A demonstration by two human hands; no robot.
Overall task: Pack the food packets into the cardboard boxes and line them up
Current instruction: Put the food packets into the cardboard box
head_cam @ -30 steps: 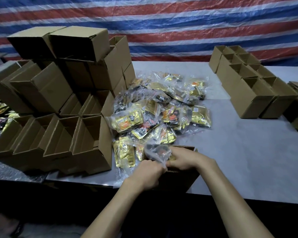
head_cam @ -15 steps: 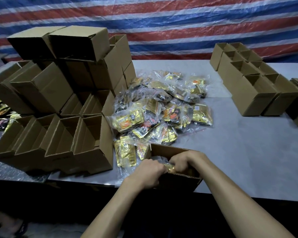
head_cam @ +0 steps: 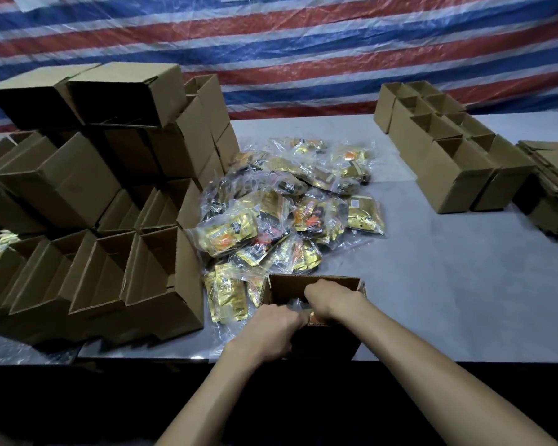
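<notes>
An open cardboard box stands at the table's near edge, right in front of me. A clear bag of food packets sits down inside it, mostly hidden. My left hand grips the bag at the box's near rim. My right hand reaches into the box with fingers curled round the bag. Behind the box lies a heap of bagged gold and orange food packets.
Open empty boxes are stacked and rowed at the left. Two lines of open boxes stand at the back right, with flattened cardboard beyond them. The grey table is bare at the right front. A striped tarp hangs behind.
The bag of packets has gone from above the box rim down into the box, and both hands have followed it lower inside.
</notes>
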